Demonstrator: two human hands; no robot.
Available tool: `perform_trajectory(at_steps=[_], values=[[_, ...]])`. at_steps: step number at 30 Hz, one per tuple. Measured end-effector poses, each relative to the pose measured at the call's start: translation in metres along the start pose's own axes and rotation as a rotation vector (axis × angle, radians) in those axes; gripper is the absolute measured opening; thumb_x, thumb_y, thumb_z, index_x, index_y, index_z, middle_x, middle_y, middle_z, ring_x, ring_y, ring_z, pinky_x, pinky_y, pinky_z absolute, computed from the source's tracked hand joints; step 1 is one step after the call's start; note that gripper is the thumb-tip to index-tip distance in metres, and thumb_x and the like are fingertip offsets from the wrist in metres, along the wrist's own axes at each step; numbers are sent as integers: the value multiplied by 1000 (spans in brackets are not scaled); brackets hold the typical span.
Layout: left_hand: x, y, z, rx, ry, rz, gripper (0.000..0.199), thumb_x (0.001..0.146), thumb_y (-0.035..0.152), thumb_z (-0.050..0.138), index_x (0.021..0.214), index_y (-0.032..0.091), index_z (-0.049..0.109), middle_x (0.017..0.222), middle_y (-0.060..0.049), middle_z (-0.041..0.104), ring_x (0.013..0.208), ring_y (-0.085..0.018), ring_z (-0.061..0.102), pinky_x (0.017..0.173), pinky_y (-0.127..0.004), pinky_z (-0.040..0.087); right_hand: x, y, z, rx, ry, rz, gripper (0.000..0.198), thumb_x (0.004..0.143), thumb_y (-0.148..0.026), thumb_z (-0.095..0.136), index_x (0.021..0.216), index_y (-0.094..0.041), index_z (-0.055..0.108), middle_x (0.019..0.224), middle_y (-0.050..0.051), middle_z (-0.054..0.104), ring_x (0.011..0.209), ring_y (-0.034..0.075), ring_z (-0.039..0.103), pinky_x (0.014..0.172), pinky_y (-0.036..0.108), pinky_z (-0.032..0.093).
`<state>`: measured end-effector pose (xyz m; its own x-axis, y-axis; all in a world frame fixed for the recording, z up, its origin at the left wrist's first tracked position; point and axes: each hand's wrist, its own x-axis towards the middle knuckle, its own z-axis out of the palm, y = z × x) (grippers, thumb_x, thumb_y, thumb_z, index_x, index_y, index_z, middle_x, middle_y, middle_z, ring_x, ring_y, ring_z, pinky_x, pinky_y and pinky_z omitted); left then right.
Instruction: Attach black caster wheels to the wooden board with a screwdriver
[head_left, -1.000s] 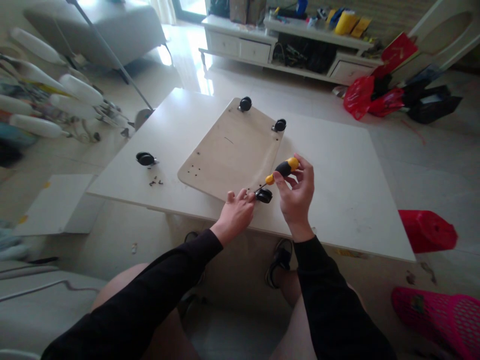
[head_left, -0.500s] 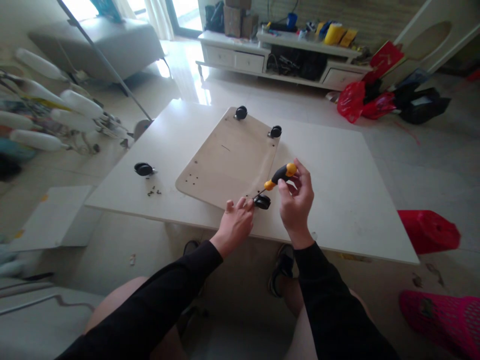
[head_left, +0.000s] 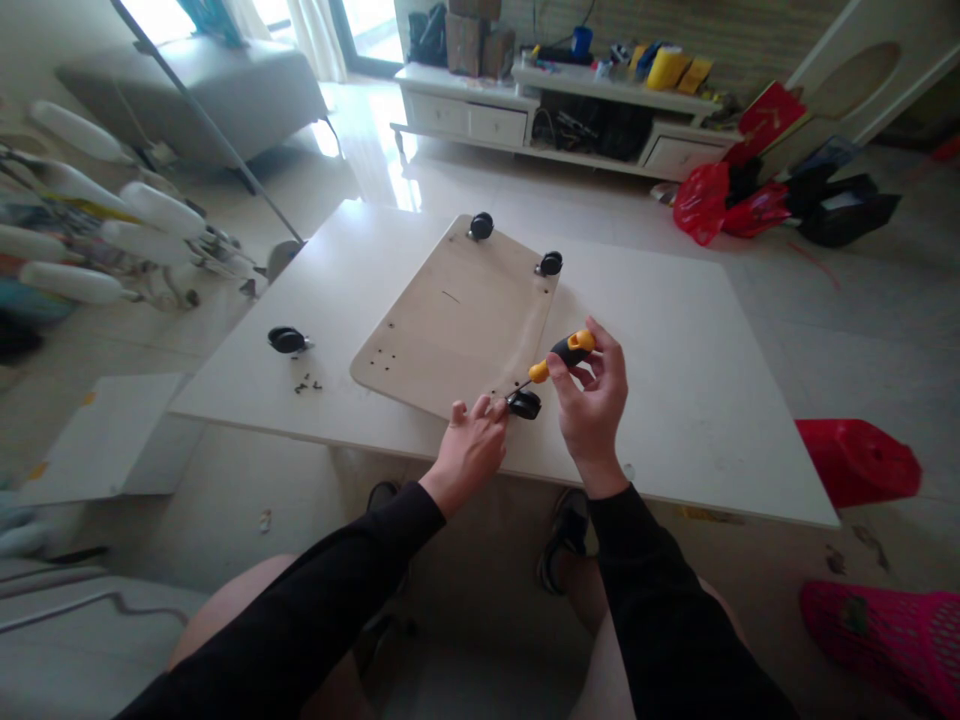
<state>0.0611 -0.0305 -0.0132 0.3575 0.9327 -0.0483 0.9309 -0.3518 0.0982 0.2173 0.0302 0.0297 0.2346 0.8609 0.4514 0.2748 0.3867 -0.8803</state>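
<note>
My right hand (head_left: 594,405) grips a yellow-and-black screwdriver (head_left: 571,350) by its handle. The tool slants down to the left, its tip at the base of a black caster (head_left: 524,404) on the near right corner of a beige board (head_left: 457,310). At that same corner my left hand (head_left: 472,440) is closed at the caster's base, some fingers on the board; its thumb is hidden. Two more casters, one at the far left corner (head_left: 481,226) and another at the far right (head_left: 550,263), stand on the board. Several small holes mark its near left corner.
The board lies on a white table (head_left: 660,360). A loose caster (head_left: 287,340) and several screws (head_left: 306,384) rest on its left side. A red stool-like object (head_left: 859,463) and a pink basket (head_left: 877,640) stand at the right. A white cabinet (head_left: 465,115) is beyond.
My right fingers have shifted on the screwdriver handle, which has turned about its axis and shows its yellow end differently. My left hand and the board keep their places.
</note>
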Motion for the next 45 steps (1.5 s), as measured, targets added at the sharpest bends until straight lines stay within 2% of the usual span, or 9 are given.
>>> perform_trajectory(at_steps=[6,11,16,21,26,31,36,41,45], values=[[0,0,0,-12,-6,1,41,96,15,57,135,20,67,146,-12,65,127,-31,53,95,-50,39,1,-2,-2,25,-26,-29,58,92,-26,61,149,-37,61,138,6,66,119,20,69,93,37,68],[0,0,-2,-17,-27,-3,42,97,15,56,136,22,67,146,-13,65,126,-31,53,96,-49,39,1,-1,-1,-67,32,-39,54,87,-38,78,140,-36,68,122,4,63,102,16,69,79,31,68],[1,1,-1,-21,-28,-11,42,96,13,56,135,23,68,146,-12,65,125,-31,53,94,-49,39,0,1,-2,12,3,-41,52,92,-24,63,143,-34,64,130,5,70,116,19,71,91,37,68],[0,1,-1,-3,-13,-6,39,96,14,56,133,21,68,145,-13,65,124,-31,53,94,-49,39,1,1,-2,-18,35,-29,48,86,-34,79,133,-33,69,124,4,67,109,19,71,81,33,67],[0,1,-2,-9,-21,-5,40,97,13,54,134,22,67,147,-12,65,126,-31,53,94,-50,39,1,1,-1,72,22,1,48,91,-29,67,138,-31,63,128,6,71,118,21,72,96,41,66],[0,1,-3,-9,-24,-7,40,96,13,56,134,22,67,146,-12,65,127,-31,52,95,-50,40,2,0,0,29,50,13,45,83,-35,82,127,-30,69,124,4,68,109,19,71,83,33,66],[0,2,-1,4,-25,-14,41,97,14,56,135,21,67,146,-12,64,125,-31,52,94,-49,40,2,1,0,103,7,-18,48,93,-27,65,141,-31,65,131,6,71,119,20,72,97,38,65],[-1,1,1,13,-8,-10,40,97,15,57,135,20,68,146,-12,64,125,-31,52,94,-50,41,2,2,-1,11,22,5,52,87,-35,79,137,-33,68,126,5,67,110,19,70,85,34,66],[-1,2,1,12,-13,-14,40,96,14,57,134,19,68,147,-12,65,125,-31,53,92,-49,41,1,2,-1,35,10,-34,52,93,-26,63,144,-34,64,136,6,67,118,21,70,94,39,67]])
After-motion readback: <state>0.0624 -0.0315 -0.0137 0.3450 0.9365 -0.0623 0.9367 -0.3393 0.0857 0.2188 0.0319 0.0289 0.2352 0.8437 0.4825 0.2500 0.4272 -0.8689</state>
